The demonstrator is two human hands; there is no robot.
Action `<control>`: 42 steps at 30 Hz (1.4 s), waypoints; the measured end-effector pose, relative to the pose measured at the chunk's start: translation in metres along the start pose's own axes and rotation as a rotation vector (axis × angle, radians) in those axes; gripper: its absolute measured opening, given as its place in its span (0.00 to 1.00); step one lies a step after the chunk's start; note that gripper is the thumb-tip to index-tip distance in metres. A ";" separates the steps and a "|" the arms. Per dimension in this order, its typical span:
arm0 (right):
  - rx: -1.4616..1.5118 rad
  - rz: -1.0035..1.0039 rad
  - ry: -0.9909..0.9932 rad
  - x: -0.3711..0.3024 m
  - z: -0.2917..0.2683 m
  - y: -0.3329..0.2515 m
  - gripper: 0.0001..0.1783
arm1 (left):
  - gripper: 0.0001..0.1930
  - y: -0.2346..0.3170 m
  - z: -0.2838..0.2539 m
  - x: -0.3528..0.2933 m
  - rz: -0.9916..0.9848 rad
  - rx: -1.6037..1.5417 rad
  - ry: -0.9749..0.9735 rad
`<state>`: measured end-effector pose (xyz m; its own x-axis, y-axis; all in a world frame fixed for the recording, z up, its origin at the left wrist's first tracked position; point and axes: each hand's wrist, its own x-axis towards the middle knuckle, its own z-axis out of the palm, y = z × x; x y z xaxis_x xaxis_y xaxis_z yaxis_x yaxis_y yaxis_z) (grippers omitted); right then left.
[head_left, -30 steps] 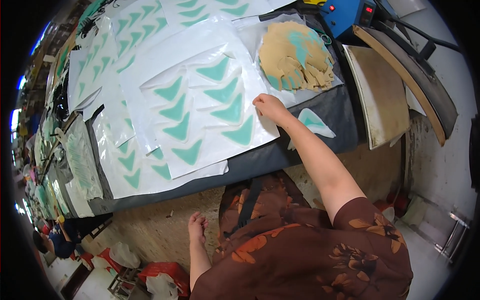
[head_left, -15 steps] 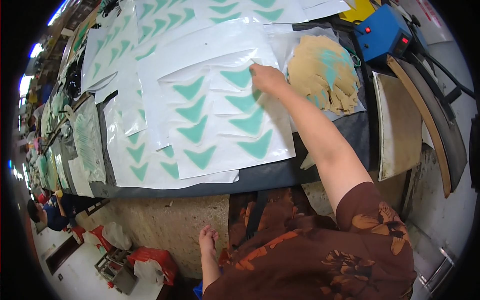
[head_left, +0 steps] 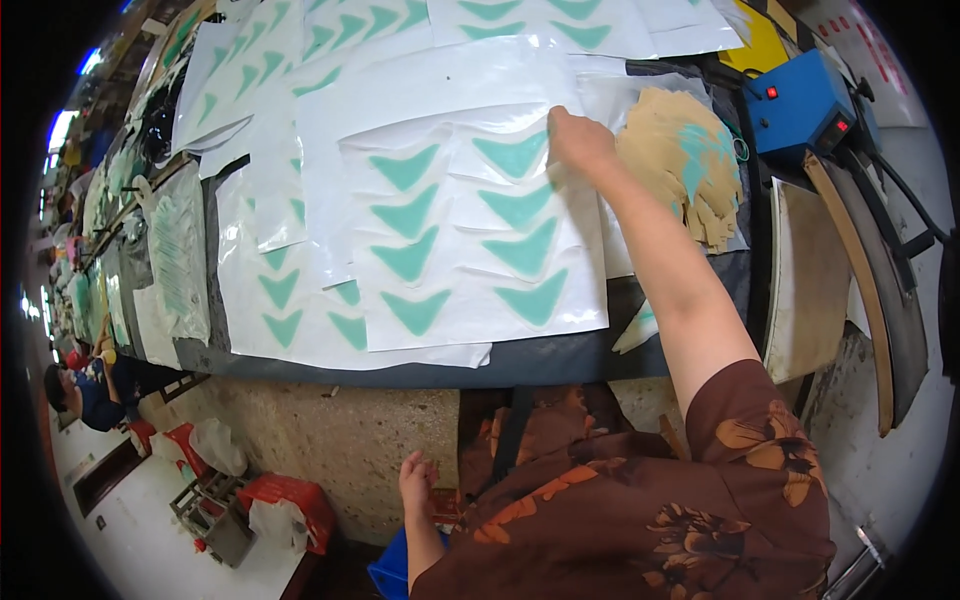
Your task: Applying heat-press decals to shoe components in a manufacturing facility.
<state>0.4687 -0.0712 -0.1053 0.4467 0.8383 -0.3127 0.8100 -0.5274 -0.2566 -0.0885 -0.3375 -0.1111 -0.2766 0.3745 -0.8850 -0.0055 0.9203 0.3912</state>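
A white sheet bearing two columns of green, boomerang-shaped pieces lies on top of other sheets at the table's front. My right hand is at its upper right corner, beside the top green piece of the right column. Its thumb and fingers are closed there and seem to pinch the sheet's edge; the fingertips are partly hidden. My left hand hangs below the table edge, empty, its fingers loosely curled and apart.
Right of the sheet lies a pile of tan cut pieces with green marks. A blue box device with red lights stands at the far right. More sheets with green pieces cover the back. A person is at the far left, near red crates.
My view has turned slightly, shifting the table in the picture. My right hand has moved a little upward along the sheet's corner. My left hand stays low, hardly changed.
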 end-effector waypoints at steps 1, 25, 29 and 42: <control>0.003 -0.002 0.001 0.003 0.002 0.003 0.13 | 0.18 0.001 0.002 0.000 0.020 -0.012 -0.012; 0.676 -0.217 0.101 0.029 0.074 -0.084 0.26 | 0.16 0.010 -0.012 0.007 -0.097 0.094 -0.061; 1.087 -0.138 0.126 -0.083 0.021 -0.069 0.28 | 0.16 0.042 -0.041 0.070 -0.093 0.195 -0.212; 1.397 0.573 1.191 -0.349 -0.030 0.093 0.25 | 0.11 0.274 0.084 0.048 0.403 1.079 -0.804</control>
<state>0.3995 -0.4087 0.0076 0.9898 -0.1208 -0.0756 -0.0694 0.0543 -0.9961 -0.0223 -0.0579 -0.0672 0.5378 0.2539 -0.8039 0.7738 0.2300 0.5902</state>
